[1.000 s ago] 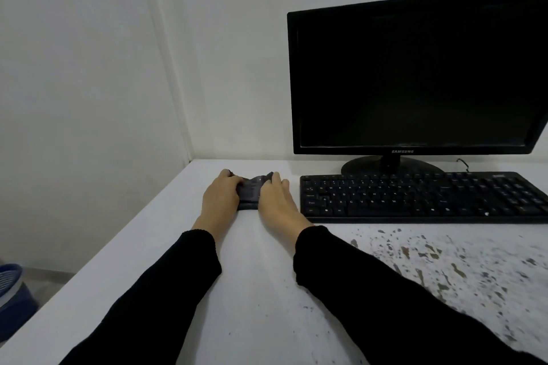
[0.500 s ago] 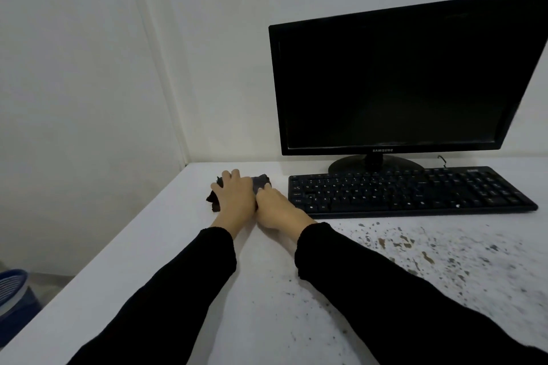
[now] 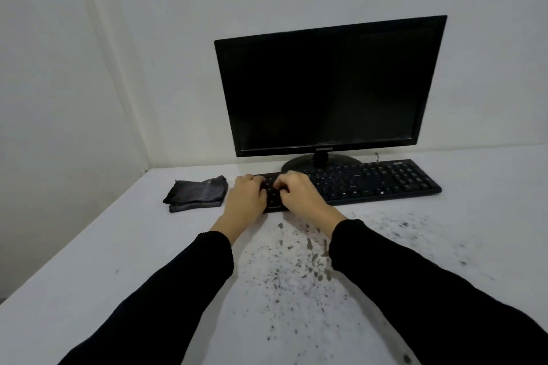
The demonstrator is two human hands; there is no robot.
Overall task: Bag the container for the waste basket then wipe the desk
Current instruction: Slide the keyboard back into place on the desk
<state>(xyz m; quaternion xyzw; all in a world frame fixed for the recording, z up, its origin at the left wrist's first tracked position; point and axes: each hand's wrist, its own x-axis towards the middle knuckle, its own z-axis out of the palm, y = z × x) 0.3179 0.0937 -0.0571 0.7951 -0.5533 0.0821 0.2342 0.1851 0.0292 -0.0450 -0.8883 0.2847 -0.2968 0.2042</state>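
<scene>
Head view, one moment.

- Cloth [image 3: 195,192]: one, dark, folded, lying flat on the bench [image 3: 89,261] at far left. No hand touches it. Long axis runs left to right.
- Left hand [image 3: 244,201]: on the left end of the keyboard [image 3: 370,181], fingers bent down over the keys. Cannot tell whether it grips or only rests.
- Right hand [image 3: 302,197]: just to the right on the same end, same posture, same doubt.
- Key relation: the cloth lies just left of the left hand with a gap between, so the left hand is nearer.
- Count: one cloth, one keyboard, one monitor [image 3: 326,92], two hands. No container, bag or basket in view.
- Dark specks [image 3: 284,270] scattered on the bench near of the keyboard; judged wiping unfinished.
</scene>
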